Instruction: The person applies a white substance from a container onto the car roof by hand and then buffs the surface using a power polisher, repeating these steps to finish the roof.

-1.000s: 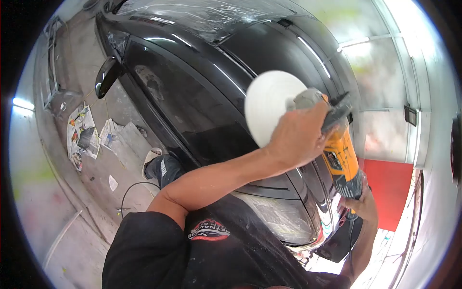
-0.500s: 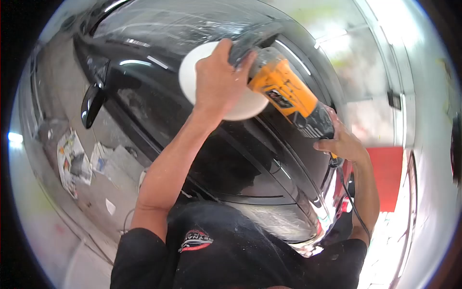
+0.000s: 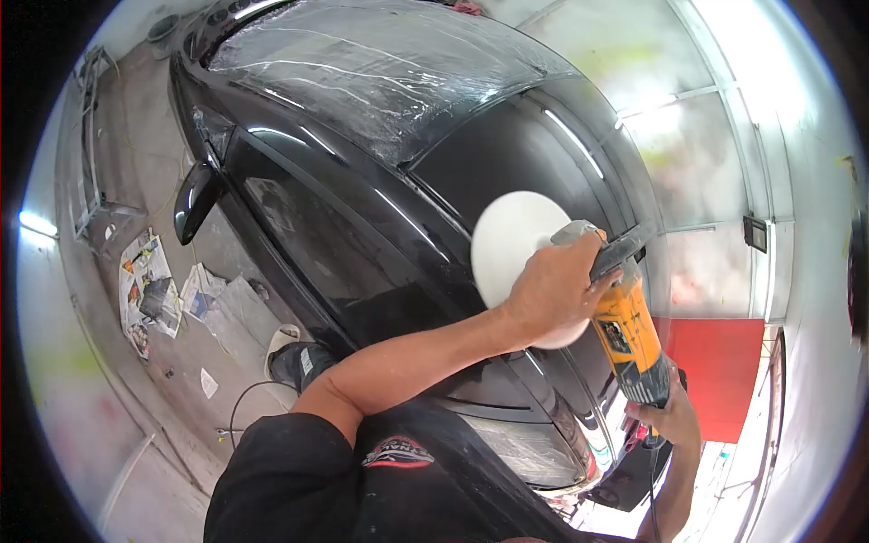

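An orange and black power polisher [image 3: 631, 330] with a broad white round pad [image 3: 507, 246] is held in both hands over a glossy black car [image 3: 520, 145]. My left hand [image 3: 559, 282] is wrapped round the black front handle [image 3: 625, 252] beside the pad. At the rear end of the machine, my right hand [image 3: 672, 418] grips the dark body, from which a cord [image 3: 652, 484] hangs. The pad is tilted over the near side of the roof, and whether it touches the paint cannot be made out.
Clear plastic film [image 3: 362, 68] covers the windshield. A side mirror [image 3: 195, 201] sticks out at the left. Newspapers [image 3: 152, 291] and a loose cable [image 3: 237, 407] lie on the floor. A red panel [image 3: 717, 380] stands at the right, below a pale wall with a black lamp [image 3: 754, 232].
Both hands have swung the polisher to the right and closer to me, away from the windshield edge. My left arm now reaches across my front, and the view takes in more of the windshield.
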`<state>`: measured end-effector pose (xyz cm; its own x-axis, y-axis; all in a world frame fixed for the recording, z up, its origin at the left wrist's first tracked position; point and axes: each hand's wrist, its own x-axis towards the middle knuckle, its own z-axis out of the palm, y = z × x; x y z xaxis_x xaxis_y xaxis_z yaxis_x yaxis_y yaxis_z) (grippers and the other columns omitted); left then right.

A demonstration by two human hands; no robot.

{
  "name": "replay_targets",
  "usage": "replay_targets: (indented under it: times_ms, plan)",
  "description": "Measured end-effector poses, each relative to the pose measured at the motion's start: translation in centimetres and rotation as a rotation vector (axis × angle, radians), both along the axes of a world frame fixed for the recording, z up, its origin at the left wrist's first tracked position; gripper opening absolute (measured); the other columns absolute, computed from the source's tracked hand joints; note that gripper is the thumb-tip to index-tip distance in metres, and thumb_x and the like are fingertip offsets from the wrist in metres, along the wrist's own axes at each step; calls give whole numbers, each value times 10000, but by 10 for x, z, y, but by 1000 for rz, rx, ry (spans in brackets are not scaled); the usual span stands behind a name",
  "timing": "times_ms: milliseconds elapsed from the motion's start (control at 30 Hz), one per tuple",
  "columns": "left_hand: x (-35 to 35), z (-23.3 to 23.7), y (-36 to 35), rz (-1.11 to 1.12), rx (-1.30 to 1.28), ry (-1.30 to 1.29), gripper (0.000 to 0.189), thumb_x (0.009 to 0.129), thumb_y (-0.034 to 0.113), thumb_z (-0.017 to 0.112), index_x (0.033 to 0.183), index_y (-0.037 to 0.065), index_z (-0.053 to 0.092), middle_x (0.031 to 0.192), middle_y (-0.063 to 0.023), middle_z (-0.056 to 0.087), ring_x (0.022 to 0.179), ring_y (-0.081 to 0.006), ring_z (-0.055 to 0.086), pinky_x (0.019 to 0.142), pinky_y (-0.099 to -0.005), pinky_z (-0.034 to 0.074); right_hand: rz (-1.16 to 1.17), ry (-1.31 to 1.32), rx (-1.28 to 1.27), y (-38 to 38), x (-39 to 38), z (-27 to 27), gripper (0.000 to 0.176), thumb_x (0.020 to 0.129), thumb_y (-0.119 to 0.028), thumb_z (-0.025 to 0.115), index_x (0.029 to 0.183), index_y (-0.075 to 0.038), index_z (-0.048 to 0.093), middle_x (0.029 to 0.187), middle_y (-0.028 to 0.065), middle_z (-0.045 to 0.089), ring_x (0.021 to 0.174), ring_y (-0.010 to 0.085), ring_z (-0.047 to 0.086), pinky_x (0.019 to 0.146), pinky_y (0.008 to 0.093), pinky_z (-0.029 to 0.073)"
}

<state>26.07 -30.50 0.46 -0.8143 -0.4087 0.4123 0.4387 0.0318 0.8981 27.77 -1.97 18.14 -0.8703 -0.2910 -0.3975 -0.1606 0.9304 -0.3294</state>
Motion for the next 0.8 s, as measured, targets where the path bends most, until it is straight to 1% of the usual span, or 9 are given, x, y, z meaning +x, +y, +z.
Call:
replay_targets:
  times_ms: [100,200,267,300,400,467,533,700,800]
  plan:
    - [-2,-6,-26,11,52,-29,343,923,227,754,1164,17,630,874,-204,698,774,-418,697,645,-449,535,-103,-78,-17,-8,-13,-4,938,744,90,796,1535,-1,300,1150,88,649,892,139,669,781,318,596]
    - [-9,-13,-70,86,110,-19,334,905,200,774,1149,22,632,862,-208,695,763,-416,697,629,-442,528,-289,-150,-54,-80,-26,-6,986,689,84,770,1556,-15,312,1268,102,611,1133,185,582,997,335,465]
    - [-21,-23,-86,151,121,-10,327,896,186,784,1134,24,631,840,-212,691,751,-415,696,619,-440,524,-277,-165,-67,-104,-47,-10,1016,666,83,755,1573,-20,308,1324,118,587,1221,210,560,1059,344,435]
    - [-32,-26,-95,183,112,-7,322,893,182,787,1125,24,629,828,-214,689,745,-416,695,614,-440,522,-184,-150,-69,-105,-64,-14,1017,675,83,752,1578,-19,298,1328,125,583,1192,208,580,1017,341,470]
    - [-72,-30,-120,215,76,-49,288,911,229,774,1048,12,643,789,-216,690,724,-415,700,616,-452,518,-95,-93,-31,-108,-107,-18,1029,711,69,739,1602,2,229,1163,140,643,906,193,675,770,326,568]
    - [-107,-29,-132,181,63,-107,309,917,269,770,1009,0,649,784,-213,694,719,-413,703,621,-466,514,-121,-56,14,-133,-131,-16,1022,729,59,729,1607,15,208,1059,132,672,794,189,682,708,330,570]
    - [-139,-26,-142,184,16,-179,365,919,337,759,995,-8,668,775,-208,702,735,-409,712,662,-471,534,-118,-107,-38,-135,-163,-17,1030,739,24,737,1608,27,183,940,108,682,752,193,671,704,336,554]
    - [-219,-44,-152,313,-114,-58,413,907,380,754,1085,9,722,915,-221,747,859,-383,737,798,-444,574,-85,-5,8,-153,-185,-34,1027,754,-31,739,1615,-4,181,794,64,628,636,142,578,603,305,472]
    - [-207,-42,-148,324,-131,3,412,903,375,762,1092,11,726,907,-222,749,845,-385,740,782,-441,575,-136,-78,-39,-166,-160,-32,1002,759,-39,738,1608,-10,206,771,47,612,629,142,566,603,307,467]
